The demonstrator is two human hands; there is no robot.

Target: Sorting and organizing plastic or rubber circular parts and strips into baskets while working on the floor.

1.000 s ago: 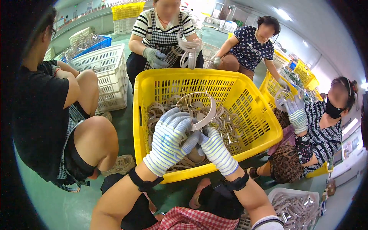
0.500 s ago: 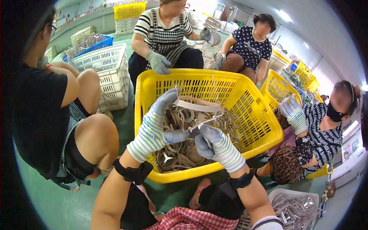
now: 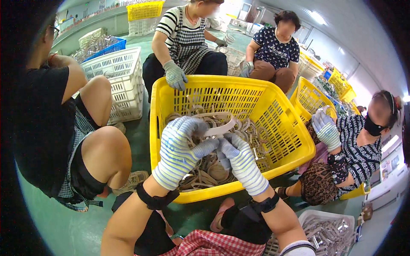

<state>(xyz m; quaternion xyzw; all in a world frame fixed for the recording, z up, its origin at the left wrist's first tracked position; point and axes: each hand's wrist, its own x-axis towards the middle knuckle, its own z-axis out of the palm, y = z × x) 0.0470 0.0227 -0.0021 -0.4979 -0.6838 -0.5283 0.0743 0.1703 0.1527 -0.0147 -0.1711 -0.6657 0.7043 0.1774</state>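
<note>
My left hand [image 3: 176, 149] and right hand [image 3: 243, 161] pinch a pale band [image 3: 223, 129], seemingly light and springy, best held near its ends

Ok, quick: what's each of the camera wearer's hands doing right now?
Left hand: closed, holding a pale curved band.
Right hand: pinched closed beside it; anything it grips is hidden.

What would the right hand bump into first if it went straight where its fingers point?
Probably the pale curved band just ahead of the right hand, then the left hand. Depth is unclear, so they may be touching.
</note>
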